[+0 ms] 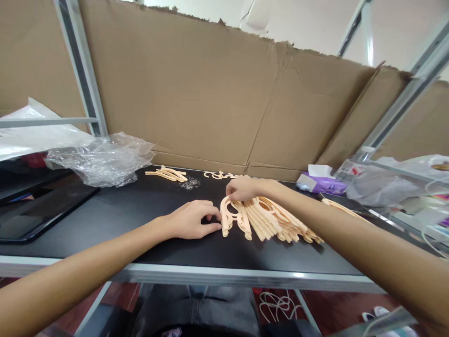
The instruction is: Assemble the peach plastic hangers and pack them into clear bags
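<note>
Cream plastic folding hangers (261, 220), folded up, lie in an overlapping row on the black tabletop (196, 252). My left hand (191, 219) rests at the row's left end, thumb and fingers apart and curved, their tips at the edge of the leftmost hanger (226, 222). Over the top of that same hanger, the fingers of my right hand (242, 188) are bent down and closed on it. My right forearm hides part of the row. Behind it lie several loose hanger hooks (219, 175). A small pile of cream hanger arms (166, 174) is further left.
Crumpled clear plastic wrap (105, 159) and a black tray-like panel (49, 210) occupy the left side. A purple tissue pack (322, 180) and plastic bags (396, 180) stand at the right. Cardboard (196, 93) walls the back. A metal rail (210, 276) edges the front.
</note>
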The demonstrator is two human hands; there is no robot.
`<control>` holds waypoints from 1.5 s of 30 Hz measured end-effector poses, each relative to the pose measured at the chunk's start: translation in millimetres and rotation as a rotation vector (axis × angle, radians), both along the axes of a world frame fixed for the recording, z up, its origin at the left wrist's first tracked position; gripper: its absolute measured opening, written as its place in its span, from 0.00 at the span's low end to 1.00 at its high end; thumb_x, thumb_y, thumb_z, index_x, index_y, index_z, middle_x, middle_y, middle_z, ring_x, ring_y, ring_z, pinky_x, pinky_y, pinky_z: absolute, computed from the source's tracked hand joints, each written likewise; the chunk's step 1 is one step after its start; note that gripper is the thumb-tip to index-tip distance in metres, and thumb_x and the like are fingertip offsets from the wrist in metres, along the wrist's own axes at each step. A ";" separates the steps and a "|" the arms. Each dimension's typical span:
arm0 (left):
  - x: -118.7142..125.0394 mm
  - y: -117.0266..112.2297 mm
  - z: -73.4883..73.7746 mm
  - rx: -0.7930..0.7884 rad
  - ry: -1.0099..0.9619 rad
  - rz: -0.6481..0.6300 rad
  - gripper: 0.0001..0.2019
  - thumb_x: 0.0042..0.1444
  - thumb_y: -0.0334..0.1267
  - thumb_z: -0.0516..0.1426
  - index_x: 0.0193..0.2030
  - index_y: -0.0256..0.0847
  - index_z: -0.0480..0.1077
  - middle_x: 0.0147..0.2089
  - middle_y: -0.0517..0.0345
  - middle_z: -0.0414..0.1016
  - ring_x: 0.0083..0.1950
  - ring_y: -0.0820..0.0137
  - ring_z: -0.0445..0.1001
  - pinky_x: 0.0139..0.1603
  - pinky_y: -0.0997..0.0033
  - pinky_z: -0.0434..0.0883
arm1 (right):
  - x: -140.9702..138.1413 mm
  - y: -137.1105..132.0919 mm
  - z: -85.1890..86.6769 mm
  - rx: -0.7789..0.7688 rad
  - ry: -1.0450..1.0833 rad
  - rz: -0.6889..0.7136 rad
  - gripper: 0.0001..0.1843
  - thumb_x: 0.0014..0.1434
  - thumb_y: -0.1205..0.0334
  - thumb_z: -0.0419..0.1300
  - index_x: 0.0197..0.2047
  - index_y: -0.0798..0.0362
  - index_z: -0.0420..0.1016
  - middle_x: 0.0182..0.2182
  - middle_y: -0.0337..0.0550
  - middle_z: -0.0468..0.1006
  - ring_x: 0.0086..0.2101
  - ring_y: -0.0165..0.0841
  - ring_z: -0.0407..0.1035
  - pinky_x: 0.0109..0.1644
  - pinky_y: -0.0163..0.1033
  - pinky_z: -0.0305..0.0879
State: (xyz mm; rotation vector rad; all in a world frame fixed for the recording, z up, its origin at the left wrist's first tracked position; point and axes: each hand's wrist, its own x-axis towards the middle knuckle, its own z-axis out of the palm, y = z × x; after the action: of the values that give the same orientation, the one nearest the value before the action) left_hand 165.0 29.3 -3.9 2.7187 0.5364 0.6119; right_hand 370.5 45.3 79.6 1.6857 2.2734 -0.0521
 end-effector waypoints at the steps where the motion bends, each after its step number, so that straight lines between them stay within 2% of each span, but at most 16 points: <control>1: -0.2 -0.4 0.3 -0.005 0.000 -0.003 0.09 0.63 0.41 0.59 0.45 0.42 0.79 0.36 0.58 0.74 0.34 0.72 0.71 0.37 0.73 0.66 | 0.5 -0.1 0.9 -0.018 -0.002 0.000 0.18 0.56 0.63 0.60 0.48 0.53 0.84 0.46 0.48 0.85 0.47 0.42 0.77 0.50 0.42 0.68; 6: -0.7 -5.6 5.1 -0.022 0.007 0.029 0.09 0.59 0.41 0.61 0.43 0.42 0.79 0.35 0.60 0.73 0.34 0.73 0.71 0.37 0.73 0.66 | 1.8 -1.9 3.9 -0.028 0.001 0.003 0.17 0.57 0.62 0.60 0.47 0.53 0.84 0.44 0.48 0.85 0.46 0.41 0.77 0.51 0.42 0.66; 12: 2.8 -9.9 7.5 -0.020 0.054 0.099 0.21 0.51 0.57 0.66 0.39 0.40 0.77 0.35 0.60 0.74 0.35 0.70 0.72 0.37 0.71 0.65 | 5.3 0.9 -2.2 -0.020 0.021 0.011 0.16 0.57 0.62 0.60 0.47 0.53 0.84 0.44 0.47 0.85 0.45 0.41 0.77 0.47 0.41 0.67; 15: 4.3 -8.5 4.8 0.003 0.054 0.082 0.19 0.55 0.55 0.65 0.40 0.40 0.77 0.35 0.60 0.74 0.36 0.70 0.72 0.38 0.71 0.64 | 8.4 2.8 -5.1 -0.020 0.030 0.015 0.16 0.57 0.62 0.61 0.47 0.52 0.84 0.45 0.47 0.85 0.46 0.40 0.76 0.46 0.40 0.67; 20: 4.3 -7.5 3.7 0.028 0.053 0.066 0.18 0.56 0.54 0.65 0.41 0.40 0.78 0.34 0.60 0.74 0.35 0.70 0.72 0.38 0.72 0.64 | 4.6 2.6 0.1 0.058 0.008 0.030 0.17 0.59 0.63 0.60 0.50 0.50 0.83 0.49 0.47 0.84 0.51 0.43 0.75 0.54 0.44 0.64; 24: 4.0 -8.1 4.6 0.047 0.065 0.073 0.19 0.57 0.55 0.64 0.41 0.40 0.78 0.34 0.60 0.74 0.34 0.70 0.72 0.36 0.72 0.63 | -14.8 7.1 9.2 0.181 -0.004 0.081 0.18 0.61 0.62 0.58 0.52 0.51 0.81 0.50 0.49 0.83 0.52 0.44 0.74 0.58 0.47 0.61; 29: 2.9 -9.8 3.9 0.060 0.065 0.062 0.17 0.58 0.54 0.64 0.42 0.41 0.79 0.33 0.60 0.74 0.32 0.72 0.71 0.33 0.73 0.62 | -60.9 27.9 9.9 0.273 -0.021 0.150 0.19 0.60 0.67 0.56 0.51 0.53 0.81 0.50 0.54 0.83 0.52 0.46 0.74 0.60 0.53 0.59; 37: 3.7 -9.2 2.0 0.031 0.006 -0.026 0.13 0.59 0.49 0.65 0.38 0.40 0.78 0.32 0.60 0.76 0.30 0.72 0.73 0.30 0.74 0.62 | -136.6 70.1 -3.9 0.218 0.079 0.133 0.22 0.62 0.66 0.57 0.58 0.55 0.77 0.58 0.58 0.77 0.57 0.47 0.71 0.61 0.53 0.63; 41: 4.2 -6.7 -3.8 0.068 -0.047 -0.025 0.14 0.58 0.49 0.65 0.39 0.39 0.77 0.33 0.59 0.79 0.32 0.69 0.75 0.30 0.72 0.63 | -148.7 89.7 -17.3 0.184 0.090 0.081 0.22 0.60 0.65 0.58 0.57 0.56 0.77 0.58 0.60 0.77 0.55 0.47 0.73 0.56 0.48 0.68; 45: 4.6 -6.9 -4.3 0.098 0.000 -0.010 0.16 0.59 0.52 0.64 0.39 0.40 0.78 0.34 0.58 0.80 0.33 0.67 0.77 0.30 0.71 0.63 | -134.3 106.9 -28.4 0.147 0.135 0.071 0.21 0.61 0.62 0.57 0.57 0.46 0.79 0.57 0.47 0.79 0.52 0.38 0.75 0.52 0.37 0.70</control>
State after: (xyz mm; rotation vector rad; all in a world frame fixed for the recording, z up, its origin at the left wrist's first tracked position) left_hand 169.6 22.4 -8.2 2.8114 0.5050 0.6512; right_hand 236.2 152.2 51.2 1.7183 2.4901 0.0185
